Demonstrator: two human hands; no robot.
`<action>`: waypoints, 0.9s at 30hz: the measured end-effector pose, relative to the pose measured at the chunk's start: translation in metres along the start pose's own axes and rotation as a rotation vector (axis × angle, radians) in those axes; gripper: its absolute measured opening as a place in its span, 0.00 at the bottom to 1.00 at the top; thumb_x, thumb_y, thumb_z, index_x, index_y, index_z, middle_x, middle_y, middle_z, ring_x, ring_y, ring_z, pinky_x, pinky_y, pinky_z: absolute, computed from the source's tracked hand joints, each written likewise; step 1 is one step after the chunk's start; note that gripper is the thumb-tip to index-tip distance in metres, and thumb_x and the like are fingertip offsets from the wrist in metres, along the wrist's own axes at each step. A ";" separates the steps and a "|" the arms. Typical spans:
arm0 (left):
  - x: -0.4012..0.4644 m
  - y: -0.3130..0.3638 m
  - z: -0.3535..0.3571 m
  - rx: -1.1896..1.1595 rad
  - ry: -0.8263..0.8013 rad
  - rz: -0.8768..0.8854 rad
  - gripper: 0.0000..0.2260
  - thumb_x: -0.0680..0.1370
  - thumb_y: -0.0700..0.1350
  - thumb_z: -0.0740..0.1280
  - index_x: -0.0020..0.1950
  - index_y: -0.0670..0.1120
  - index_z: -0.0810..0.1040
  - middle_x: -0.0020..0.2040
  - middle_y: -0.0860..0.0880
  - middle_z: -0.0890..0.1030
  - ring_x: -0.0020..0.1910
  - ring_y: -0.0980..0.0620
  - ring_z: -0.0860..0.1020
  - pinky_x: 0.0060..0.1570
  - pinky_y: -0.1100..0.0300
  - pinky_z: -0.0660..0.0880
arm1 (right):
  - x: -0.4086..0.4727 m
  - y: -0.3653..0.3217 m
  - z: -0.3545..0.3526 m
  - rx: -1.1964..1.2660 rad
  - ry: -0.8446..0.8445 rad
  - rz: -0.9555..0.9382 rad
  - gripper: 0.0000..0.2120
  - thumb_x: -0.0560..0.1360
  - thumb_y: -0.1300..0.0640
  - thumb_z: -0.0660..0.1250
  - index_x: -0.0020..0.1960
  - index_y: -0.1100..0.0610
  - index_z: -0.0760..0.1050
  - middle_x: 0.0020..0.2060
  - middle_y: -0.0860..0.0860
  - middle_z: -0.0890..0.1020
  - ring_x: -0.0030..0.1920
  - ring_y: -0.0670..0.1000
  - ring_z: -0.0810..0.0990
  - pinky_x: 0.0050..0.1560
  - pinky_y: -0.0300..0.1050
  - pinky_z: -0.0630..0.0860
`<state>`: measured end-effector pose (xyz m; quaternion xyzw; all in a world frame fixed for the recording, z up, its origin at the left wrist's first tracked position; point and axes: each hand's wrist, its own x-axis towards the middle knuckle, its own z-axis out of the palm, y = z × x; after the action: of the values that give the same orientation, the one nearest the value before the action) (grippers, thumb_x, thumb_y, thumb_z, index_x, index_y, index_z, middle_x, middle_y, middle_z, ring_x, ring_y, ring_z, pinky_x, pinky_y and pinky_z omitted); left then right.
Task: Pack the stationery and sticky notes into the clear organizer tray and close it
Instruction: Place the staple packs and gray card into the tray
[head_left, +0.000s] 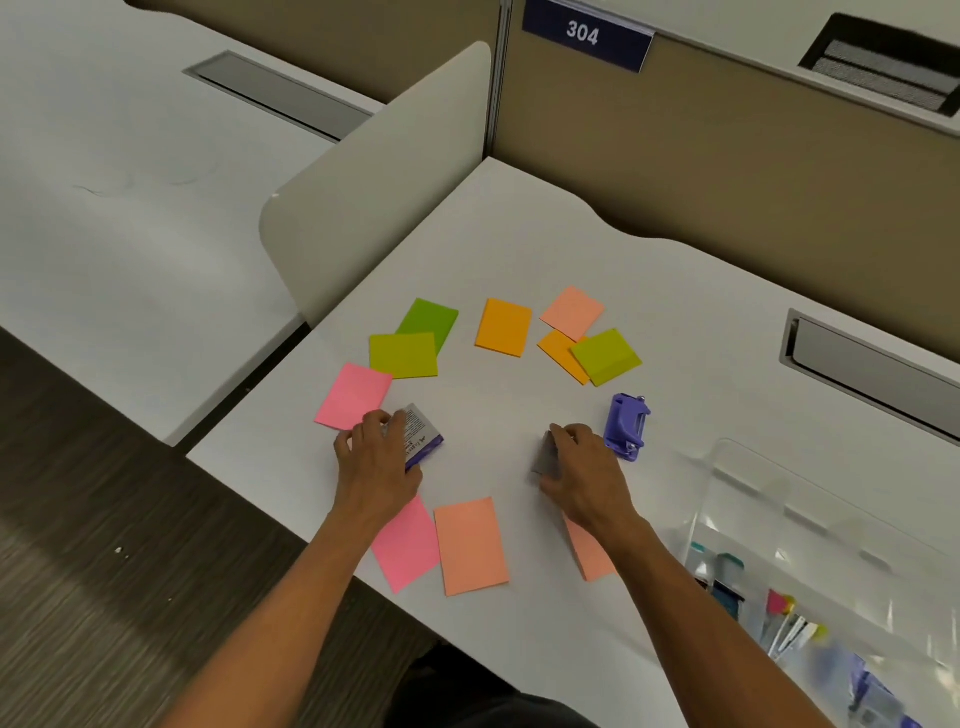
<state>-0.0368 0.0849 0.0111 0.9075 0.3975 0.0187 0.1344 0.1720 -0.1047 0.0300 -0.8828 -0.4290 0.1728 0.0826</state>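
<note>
White cubicle desk (519, 249), no. 304.

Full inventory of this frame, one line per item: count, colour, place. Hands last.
Sticky pads: 11 visible; 2 pink, 4 salmon, 2 orange, 3 green; spread in a ring on the desk.
Small box: 1, white and purple, desk left, under the left hand.
Grey item: 1, desk centre, under the right hand; too blurred to identify.
Punch: 1, purple, right of the right hand.
Tray: 1, clear, open, lower right, with pens and markers inside.
Desk: 1, white.
Sign: 1, blue, reads 304, on the partition.
Left hand: grips the small box.
Right hand: grips the grey item.
</note>
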 end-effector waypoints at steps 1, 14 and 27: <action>-0.001 0.002 0.000 -0.018 -0.005 0.000 0.32 0.71 0.53 0.71 0.71 0.46 0.64 0.62 0.43 0.69 0.60 0.44 0.72 0.61 0.47 0.66 | -0.001 -0.001 -0.001 0.046 0.026 -0.001 0.34 0.71 0.48 0.72 0.73 0.55 0.64 0.65 0.53 0.71 0.60 0.53 0.73 0.57 0.45 0.76; -0.010 0.045 -0.004 -0.567 0.121 -0.148 0.13 0.80 0.46 0.60 0.63 0.44 0.71 0.51 0.45 0.74 0.43 0.45 0.76 0.40 0.53 0.73 | -0.034 0.004 -0.039 0.930 0.175 0.167 0.17 0.74 0.48 0.69 0.62 0.47 0.73 0.52 0.44 0.78 0.49 0.44 0.78 0.40 0.35 0.75; -0.020 0.128 -0.010 -1.145 -0.074 -0.226 0.14 0.81 0.55 0.57 0.61 0.49 0.73 0.51 0.48 0.81 0.43 0.50 0.81 0.39 0.59 0.78 | -0.077 0.045 -0.064 1.293 0.164 0.241 0.17 0.74 0.42 0.69 0.59 0.48 0.79 0.50 0.47 0.82 0.44 0.46 0.76 0.45 0.40 0.73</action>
<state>0.0397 -0.0108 0.0553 0.6424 0.4136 0.1845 0.6182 0.1843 -0.1928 0.0939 -0.7077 -0.1294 0.3356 0.6081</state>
